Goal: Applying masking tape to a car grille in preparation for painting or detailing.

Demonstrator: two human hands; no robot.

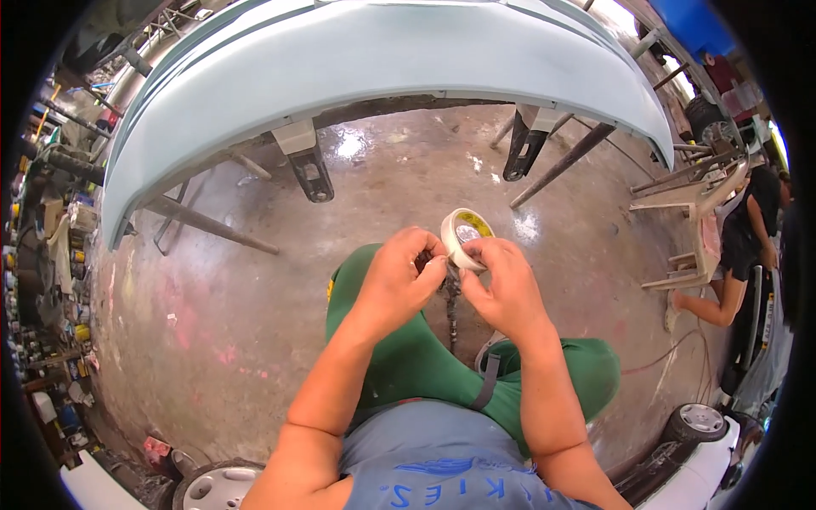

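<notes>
Holding hand: the right hand (505,285) has thumb and fingers closed on the tape roll (451,240), gripping its rim on the side nearest the person.
Pinching hand: the left hand (406,274) has thumb and forefinger drawn nearly together at the roll's edge; whether a tape end lies between them, I cannot tell.
Tape roll: cream outside with a yellow lining, tilted, held in the air on the person's side of the bumper (391,61), near the middle of its span.
Bumper: pale blue-grey, long and curved, its surface showing no strip of tape that I can make out.
Tape end: the work looks to be at an early point, with the roll in hand and its end seemingly being picked at; no loose length shows, so freeing one appears left to do.
Stand legs (212,223): dark metal, slanting to the floor below the bumper.
Plastic chair (704,197): just beyond the bumper's right end, with a co-worker (750,217) in dark clothing beside it.
</notes>
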